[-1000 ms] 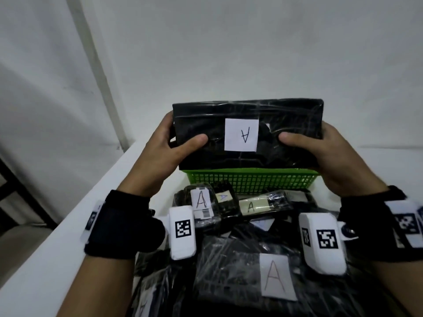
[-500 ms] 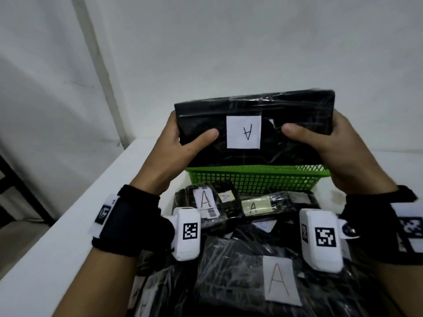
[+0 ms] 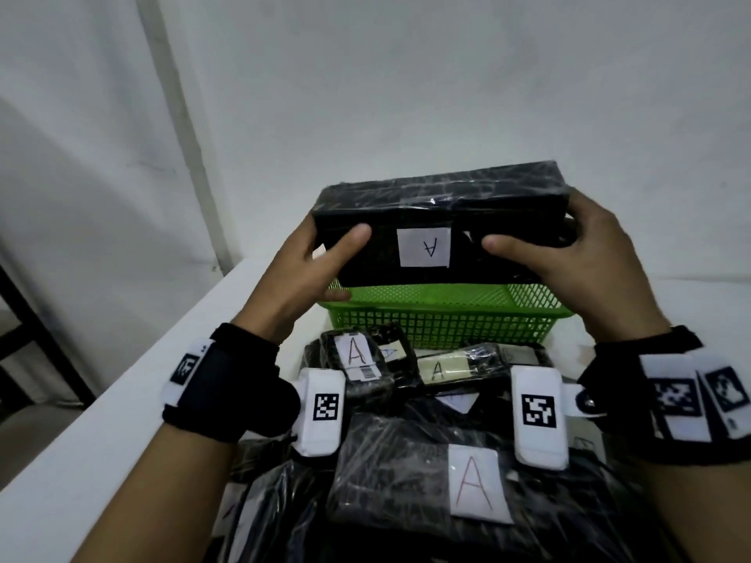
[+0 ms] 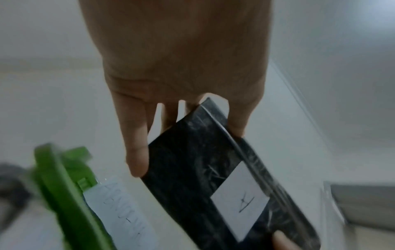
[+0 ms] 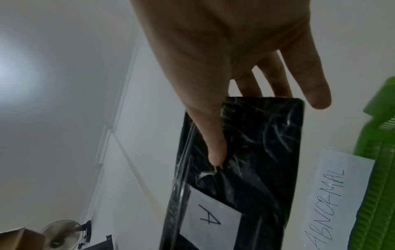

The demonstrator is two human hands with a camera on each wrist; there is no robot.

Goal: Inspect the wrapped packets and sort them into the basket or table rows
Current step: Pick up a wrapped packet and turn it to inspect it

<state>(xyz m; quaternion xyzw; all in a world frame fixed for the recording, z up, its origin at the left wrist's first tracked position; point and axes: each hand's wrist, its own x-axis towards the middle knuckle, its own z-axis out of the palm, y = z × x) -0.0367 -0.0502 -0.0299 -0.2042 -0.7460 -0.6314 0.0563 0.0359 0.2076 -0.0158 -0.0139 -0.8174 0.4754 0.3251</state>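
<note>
A long black plastic-wrapped packet (image 3: 439,221) (image 4: 213,177) (image 5: 252,152) with a white label marked "A" hangs just above the green mesh basket (image 3: 443,314). My left hand (image 3: 313,270) grips its left end, thumb on the near face. My right hand (image 3: 556,258) grips the right end the same way. In the right wrist view the thumb presses into the wrap, and a paper sheet (image 5: 333,199) reading "ABNORMAL" lies beside the basket (image 5: 380,169). The left wrist view shows that sheet (image 4: 121,208) next to the basket (image 4: 68,194).
A heap of black wrapped packets (image 3: 426,473), several labelled "A", lies on the white table (image 3: 101,420) between my forearms, in front of the basket. The table's left edge runs diagonally beside my left arm. A white wall stands close behind the basket.
Both hands have tipped the packet's top away and carried it slightly forward over the basket; its top face now shows. The grip is unchanged.
</note>
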